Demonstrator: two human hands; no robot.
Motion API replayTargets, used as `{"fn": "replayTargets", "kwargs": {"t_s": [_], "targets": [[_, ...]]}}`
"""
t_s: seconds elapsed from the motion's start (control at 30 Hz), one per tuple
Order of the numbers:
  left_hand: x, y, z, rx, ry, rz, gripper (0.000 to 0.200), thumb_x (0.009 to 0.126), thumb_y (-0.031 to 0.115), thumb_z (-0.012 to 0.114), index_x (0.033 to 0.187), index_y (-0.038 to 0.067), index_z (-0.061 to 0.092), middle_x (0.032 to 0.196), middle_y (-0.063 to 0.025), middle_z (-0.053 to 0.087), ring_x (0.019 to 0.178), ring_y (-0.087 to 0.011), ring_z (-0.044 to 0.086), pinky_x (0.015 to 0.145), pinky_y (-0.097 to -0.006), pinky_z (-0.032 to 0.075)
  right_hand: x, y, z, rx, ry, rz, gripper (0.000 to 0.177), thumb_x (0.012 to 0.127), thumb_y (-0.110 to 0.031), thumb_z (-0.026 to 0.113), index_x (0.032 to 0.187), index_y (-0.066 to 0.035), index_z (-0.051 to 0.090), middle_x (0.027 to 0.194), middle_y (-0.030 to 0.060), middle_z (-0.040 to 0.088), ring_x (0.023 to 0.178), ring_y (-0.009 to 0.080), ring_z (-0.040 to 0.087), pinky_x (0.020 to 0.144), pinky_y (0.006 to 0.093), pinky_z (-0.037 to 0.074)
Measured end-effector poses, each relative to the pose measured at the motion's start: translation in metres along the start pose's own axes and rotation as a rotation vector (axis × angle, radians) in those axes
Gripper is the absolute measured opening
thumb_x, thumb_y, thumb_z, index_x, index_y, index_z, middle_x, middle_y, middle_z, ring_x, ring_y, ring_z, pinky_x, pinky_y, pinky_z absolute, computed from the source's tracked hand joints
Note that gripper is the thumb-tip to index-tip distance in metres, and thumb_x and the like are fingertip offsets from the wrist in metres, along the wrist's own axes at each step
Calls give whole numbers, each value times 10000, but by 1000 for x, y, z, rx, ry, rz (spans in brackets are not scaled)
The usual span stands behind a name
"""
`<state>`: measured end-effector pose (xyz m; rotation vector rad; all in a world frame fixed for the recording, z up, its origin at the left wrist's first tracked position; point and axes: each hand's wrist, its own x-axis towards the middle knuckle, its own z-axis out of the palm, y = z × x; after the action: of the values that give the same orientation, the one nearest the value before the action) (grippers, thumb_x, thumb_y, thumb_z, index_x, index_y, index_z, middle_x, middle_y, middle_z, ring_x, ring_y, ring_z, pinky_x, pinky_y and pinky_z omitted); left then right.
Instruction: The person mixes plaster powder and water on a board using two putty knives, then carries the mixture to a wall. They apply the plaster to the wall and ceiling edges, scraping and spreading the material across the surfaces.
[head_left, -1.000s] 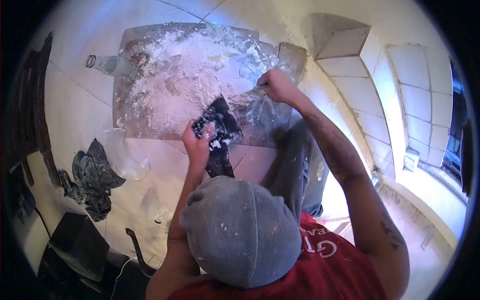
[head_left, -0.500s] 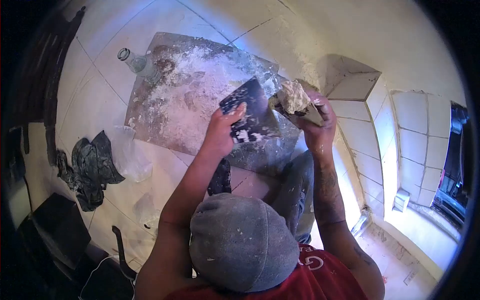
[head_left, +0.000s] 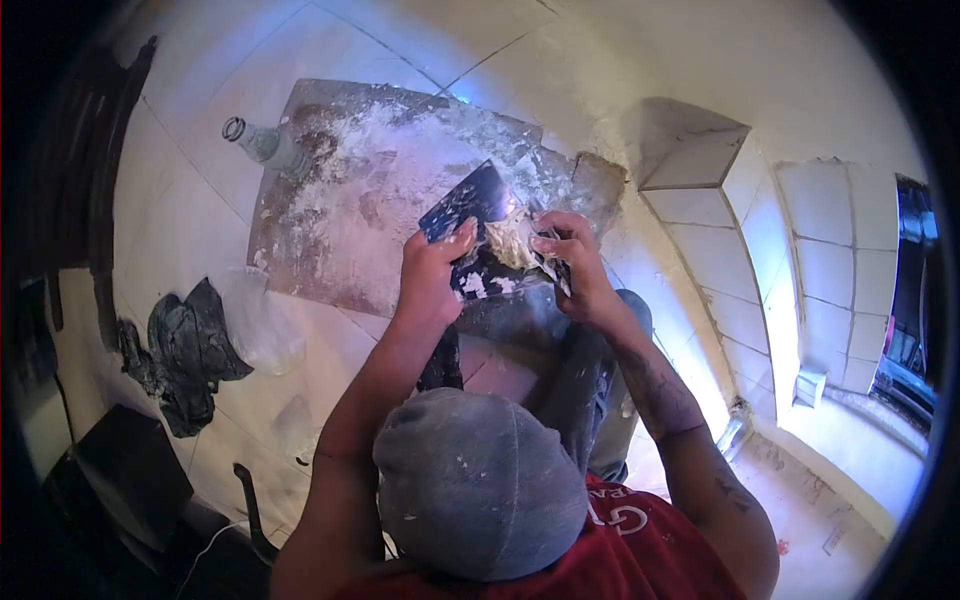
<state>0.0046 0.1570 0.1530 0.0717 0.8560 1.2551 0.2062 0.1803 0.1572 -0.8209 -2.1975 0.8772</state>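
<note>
Tiled floor (head_left: 200, 215) and wall (head_left: 825, 205) mark a room.

On the red shirt (head_left: 680, 560), below the right hand (head_left: 575, 262), a large white G (head_left: 630, 520) can be read; the lettering beside it is partly cut off by the cap (head_left: 482, 485). Smaller white letters (head_left: 613, 491) are printed above, still below that hand, and only an A can be made out
</note>
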Motion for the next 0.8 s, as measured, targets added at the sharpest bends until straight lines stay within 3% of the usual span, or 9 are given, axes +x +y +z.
{"fn": "replayTargets", "kwargs": {"t_s": [0.17, 0.27, 0.37, 0.4, 0.5, 0.53, 0.7, 0.77, 0.8], "targets": [[-7, -2, -7, -13, 30, 11, 234, 820, -36, 535, 1048, -22, 587, 925, -82, 642, 821, -178, 632, 776, -327, 519, 4, 4, -10, -33, -37, 62, 614, 632, 130, 609, 1191, -80, 466, 1207, 162, 449, 1155, 350, 435, 975, 390, 359], [-14, 10, -3, -82, -56, 171, 363, 787, -88, 468, 1141, -42, 532, 1053, -127, 620, 947, -212, 616, 861, -347, 488, 4, 28, -20, -35, -14, 69, 666, 629, 148, 571, 1245, -74, 450, 1217, 143, 473, 1174, 326, 436, 983, 367, 362], [-17, 34, 10, 42, 53, 267, 307, 804, -70, 518, 1107, -43, 552, 1016, -106, 626, 917, -187, 612, 842, -321, 489, -13, 28, -16, 634, 479, 670, 761, 621, 180, 526, 1325, -72, 385, 1242, 126, 478, 1180, 297, 446, 970, 371, 392], [-12, 34, 8, 119, 79, 256, 324, 813, -64, 509, 1135, -43, 528, 1045, -125, 616, 938, -209, 615, 840, -339, 500, -5, 7, -15, 1122, 687, 583, 847, 606, 206, 499, 1384, -64, 298, 1274, 116, 456, 1175, 278, 455, 957, 378, 416], [8, 19, -2, 188, 25, 292, 266, 833, -27, 557, 1099, -34, 543, 1002, -106, 627, 892, -187, 620, 788, -321, 514, 6, -32, -19, 1135, 706, 587, 875, 604, 214, 500, 1398, -61, 257, 1278, 135, 451, 1158, 284, 472, 933, 387, 433], [10, 16, 1, 212, 29, 324, 259, 831, -27, 564, 1090, -34, 549, 993, -101, 630, 873, -180, 620, 772, -314, 512, 9, -35, -13, 1229, 688, 458, 791, 618, 212, 511, 1338, -63, 331, 1266, 129, 443, 1168, 277, 454, 942, 374, 424], [8, 13, 13, 175, 49, 283, 248, 841, -32, 551, 1089, -36, 556, 992, -96, 632, 861, -166, 616, 773, -301, 502, 6, -13, 9, 478, 240, 362, 590, 657, 190, 536, 1172, -77, 426, 1169, 112, 433, 1165, 258, 418, 987, 346, 349], [3, 17, 18, 147, 34, 292, 240, 842, -33, 537, 1081, -40, 563, 998, -97, 632, 880, -171, 617, 785, -311, 503, 1, -3, 6, 286, 62, 234, 592, 666, 182, 534, 1187, -78, 428, 1164, 117, 428, 1162, 253, 418, 982, 339, 344], [0, 20, 21, 123, 9, 292, 239, 841, -34, 536, 1079, -40, 565, 994, -97, 633, 877, -172, 619, 785, -314, 505, -5, 1, 7, 187, 17, 312, 578, 678, 176, 511, 1196, -67, 427, 1183, 125, 418, 1175, 248, 407, 982, 336, 352]]}}
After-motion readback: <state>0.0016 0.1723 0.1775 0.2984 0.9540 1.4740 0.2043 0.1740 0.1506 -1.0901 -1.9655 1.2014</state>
